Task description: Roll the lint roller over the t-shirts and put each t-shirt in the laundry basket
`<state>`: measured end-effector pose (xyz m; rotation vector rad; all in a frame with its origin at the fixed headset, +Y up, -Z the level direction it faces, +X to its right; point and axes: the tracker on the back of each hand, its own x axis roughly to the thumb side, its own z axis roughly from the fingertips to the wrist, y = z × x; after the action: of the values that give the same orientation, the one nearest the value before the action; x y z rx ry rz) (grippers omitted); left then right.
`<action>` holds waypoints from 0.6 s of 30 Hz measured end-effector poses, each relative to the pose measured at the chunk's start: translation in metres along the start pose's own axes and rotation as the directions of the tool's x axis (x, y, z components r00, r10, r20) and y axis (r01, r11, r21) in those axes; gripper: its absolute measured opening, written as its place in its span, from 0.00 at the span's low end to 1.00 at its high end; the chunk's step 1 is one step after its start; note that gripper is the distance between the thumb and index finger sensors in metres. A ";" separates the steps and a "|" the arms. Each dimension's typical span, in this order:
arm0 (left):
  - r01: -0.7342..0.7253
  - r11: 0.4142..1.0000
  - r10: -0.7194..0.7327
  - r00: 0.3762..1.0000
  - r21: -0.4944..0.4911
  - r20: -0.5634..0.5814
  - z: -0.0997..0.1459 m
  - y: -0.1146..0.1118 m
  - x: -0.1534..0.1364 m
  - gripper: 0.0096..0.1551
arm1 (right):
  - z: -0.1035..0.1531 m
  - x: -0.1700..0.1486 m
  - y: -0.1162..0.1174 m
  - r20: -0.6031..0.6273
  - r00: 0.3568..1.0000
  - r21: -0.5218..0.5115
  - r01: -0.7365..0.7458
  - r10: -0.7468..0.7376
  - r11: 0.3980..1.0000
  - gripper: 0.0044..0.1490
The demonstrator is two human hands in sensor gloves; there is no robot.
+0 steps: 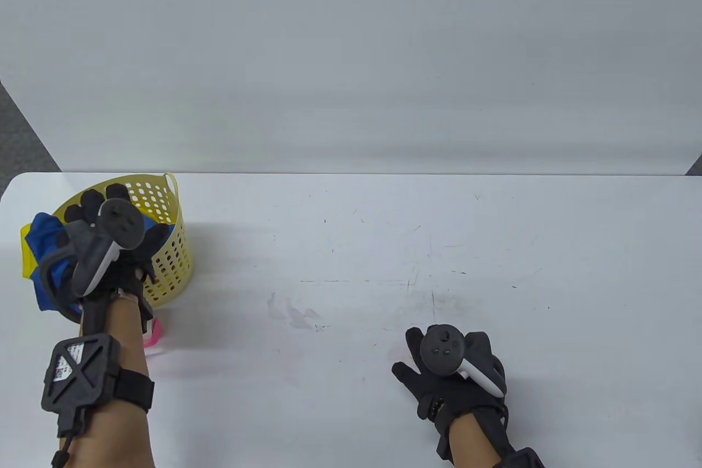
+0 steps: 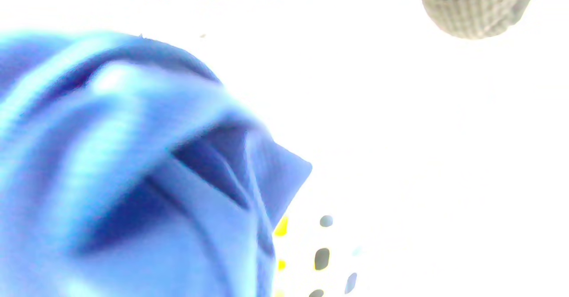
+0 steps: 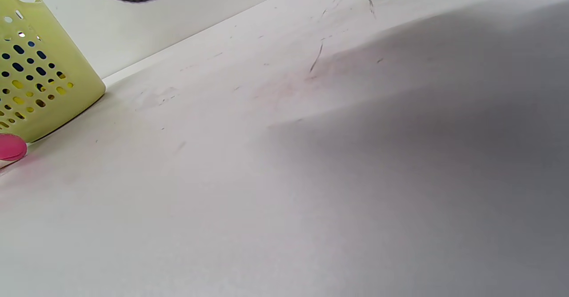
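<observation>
Left hand [image 1: 104, 240], grip spread and holding nothing, above blue t-shirt [image 1: 46, 254] in yellow laundry basket [image 1: 167, 254]; right hand [image 1: 452, 375], grip splayed flat on worktop [image 1: 384, 248].

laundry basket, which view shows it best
The table view: the yellow laundry basket shows with its rim, handle and perforated wall, the left hand above it. The right wrist view catches only a corner of its wall; the left wrist view shows mostly blue t-shirt and a few holes.
</observation>
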<state>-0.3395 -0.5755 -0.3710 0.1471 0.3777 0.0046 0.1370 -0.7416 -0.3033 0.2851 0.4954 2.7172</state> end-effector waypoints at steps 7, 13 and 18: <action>-0.114 0.990 0.069 0.898 0.080 0.434 0.074 0.008 0.053 0.48 | 0.004 0.013 0.001 0.055 0.997 -0.023 -0.047 0.048 0.999 0.47; -0.102 0.991 0.009 0.687 0.085 0.726 0.168 -0.019 0.084 0.46 | 0.019 0.033 -0.006 0.207 0.977 -0.135 -0.022 0.049 0.991 0.48; -0.021 0.997 -0.050 0.624 0.081 0.780 0.202 -0.058 0.092 0.48 | 0.022 0.048 0.002 0.305 0.947 -0.147 -0.057 0.100 0.988 0.48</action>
<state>-0.1811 -0.6589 -0.2275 0.2133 -0.5167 -0.0918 0.0978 -0.7181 -0.2763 0.6963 0.2108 2.6936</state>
